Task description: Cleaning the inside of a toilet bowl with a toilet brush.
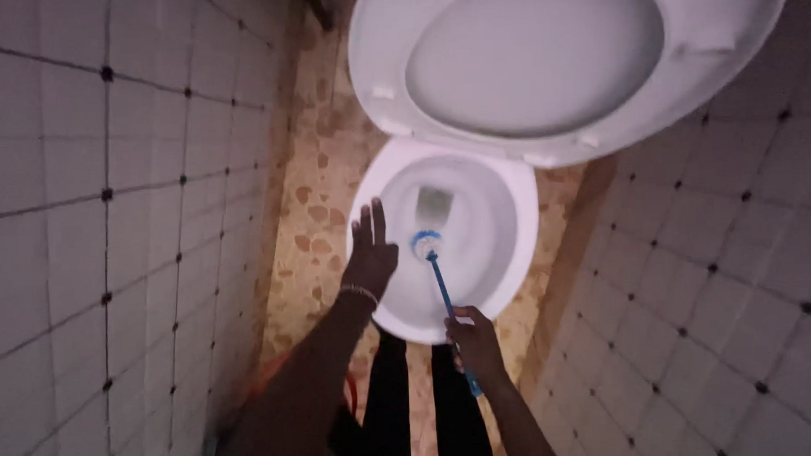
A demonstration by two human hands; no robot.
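R hand (475, 342) grips toilet brush (442, 285), bowl (514, 242)

One white toilet bowl (505, 251) with one raised seat and lid (543, 61). One blue toilet brush (438, 272). Two hands: one left hand (369, 256), one right hand (475, 342). One bracelet (358, 294). Two tiled walls (91, 221).

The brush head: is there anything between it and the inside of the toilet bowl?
Nothing visible. The right hand holds the blue toilet brush, whose head already sits inside the toilet bowl. The seat and lid are raised, and the left hand is spread open over the near rim.
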